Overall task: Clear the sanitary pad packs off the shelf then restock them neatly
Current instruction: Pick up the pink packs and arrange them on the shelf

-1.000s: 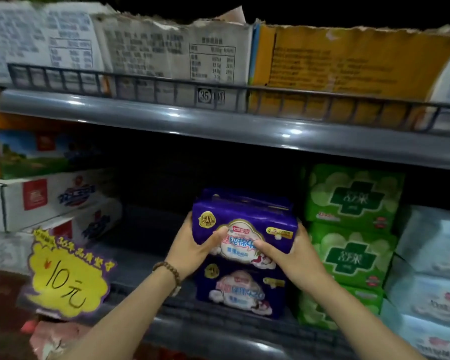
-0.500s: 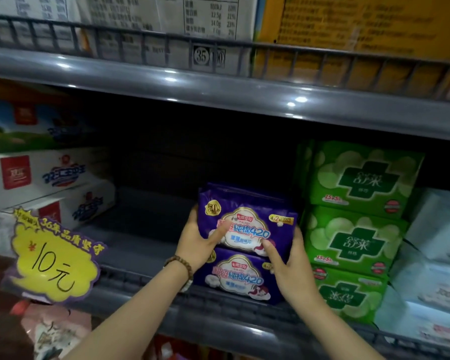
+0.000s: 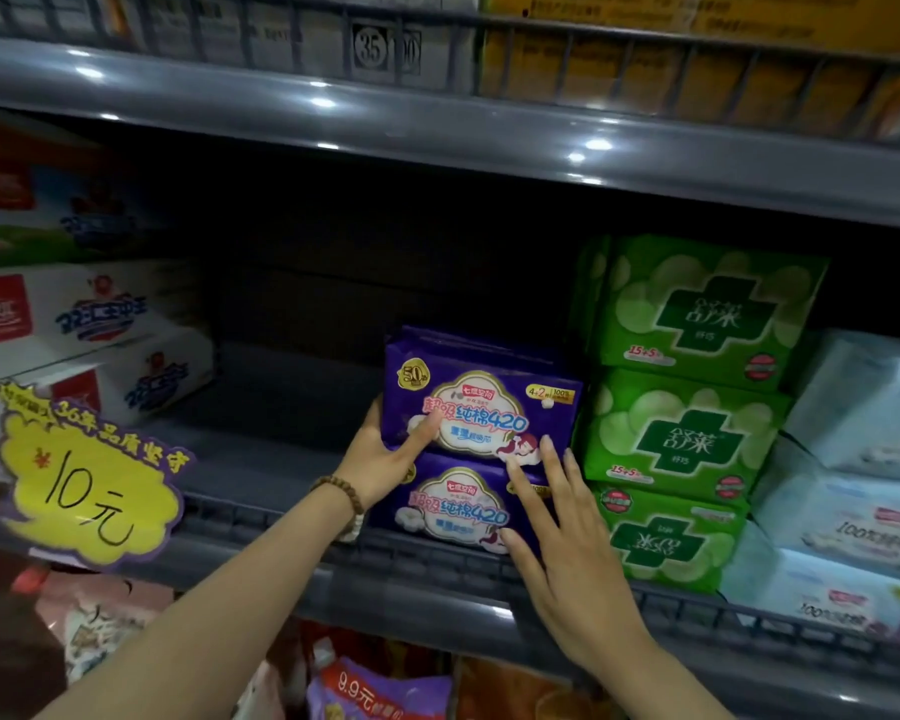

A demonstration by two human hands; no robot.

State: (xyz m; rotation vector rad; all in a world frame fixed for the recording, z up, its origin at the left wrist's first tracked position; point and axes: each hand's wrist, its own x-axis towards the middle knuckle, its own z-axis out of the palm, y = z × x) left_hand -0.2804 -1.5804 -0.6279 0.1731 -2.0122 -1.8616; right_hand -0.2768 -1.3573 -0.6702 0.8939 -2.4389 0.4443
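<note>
Restocking looks only begun: the shelf (image 3: 281, 402) has a wide bare stretch left of the left hand (image 3: 385, 454), while green packs (image 3: 697, 439) stand stacked just right of the right hand (image 3: 567, 563). Between them the upper purple pack (image 3: 489, 397) lies on the lower purple pack (image 3: 453, 506). The left hand grips the upper pack's left edge, thumb on its front, and the right hand rests flat, fingers straight, on both fronts.

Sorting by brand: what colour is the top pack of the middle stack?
Purple plastic pad pack, seen in the head view.
</note>
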